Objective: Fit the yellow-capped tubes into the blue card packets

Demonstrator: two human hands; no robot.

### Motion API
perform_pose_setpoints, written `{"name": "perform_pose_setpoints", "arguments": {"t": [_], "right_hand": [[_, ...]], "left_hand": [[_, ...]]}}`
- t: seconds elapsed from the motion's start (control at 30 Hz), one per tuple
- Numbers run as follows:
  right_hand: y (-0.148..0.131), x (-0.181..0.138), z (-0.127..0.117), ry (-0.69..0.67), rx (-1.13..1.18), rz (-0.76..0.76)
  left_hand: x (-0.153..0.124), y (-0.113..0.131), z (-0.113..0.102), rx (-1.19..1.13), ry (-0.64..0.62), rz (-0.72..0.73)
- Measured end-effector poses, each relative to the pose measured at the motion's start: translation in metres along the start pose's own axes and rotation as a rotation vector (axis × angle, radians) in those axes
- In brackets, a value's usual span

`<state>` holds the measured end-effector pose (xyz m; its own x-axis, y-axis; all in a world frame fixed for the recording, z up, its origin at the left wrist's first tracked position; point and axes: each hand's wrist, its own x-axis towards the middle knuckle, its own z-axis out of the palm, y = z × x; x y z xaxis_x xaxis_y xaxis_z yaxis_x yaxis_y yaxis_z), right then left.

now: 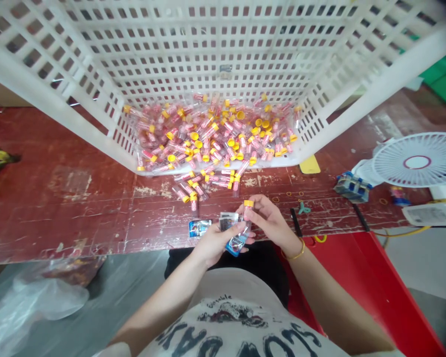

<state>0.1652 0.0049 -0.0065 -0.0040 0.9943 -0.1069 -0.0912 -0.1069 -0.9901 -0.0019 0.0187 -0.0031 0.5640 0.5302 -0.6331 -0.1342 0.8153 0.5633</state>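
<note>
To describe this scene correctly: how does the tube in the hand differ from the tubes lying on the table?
The held tube stands upright, cap up, in the right hand, beside cards in the left hand; the loose tubes lie flat on the table, pointing various ways. The held tube is alone; the loose tubes cluster, untouched. Both have yellow caps and pink contents.

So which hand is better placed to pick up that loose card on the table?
Left, probably. The loose card lies right beside the left hand, though it already holds cards; the right hand is farther off, pinching a yellow-capped tube.
</note>
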Motion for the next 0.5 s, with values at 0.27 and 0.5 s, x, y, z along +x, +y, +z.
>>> {"name": "perform_pose_setpoints", "arguments": {"t": [0.27,0.5], "right_hand": [[0.012,-0.016,0.003,0.247,0.153,-0.066],[0.015,-0.03,-0.004,0.097,0.012,0.032]], "left_hand": [[0.013,0.0,0.016,-0.124,0.049,-0.006],[0.02,0.0,0.023,-0.198,0.01,-0.019]]}}
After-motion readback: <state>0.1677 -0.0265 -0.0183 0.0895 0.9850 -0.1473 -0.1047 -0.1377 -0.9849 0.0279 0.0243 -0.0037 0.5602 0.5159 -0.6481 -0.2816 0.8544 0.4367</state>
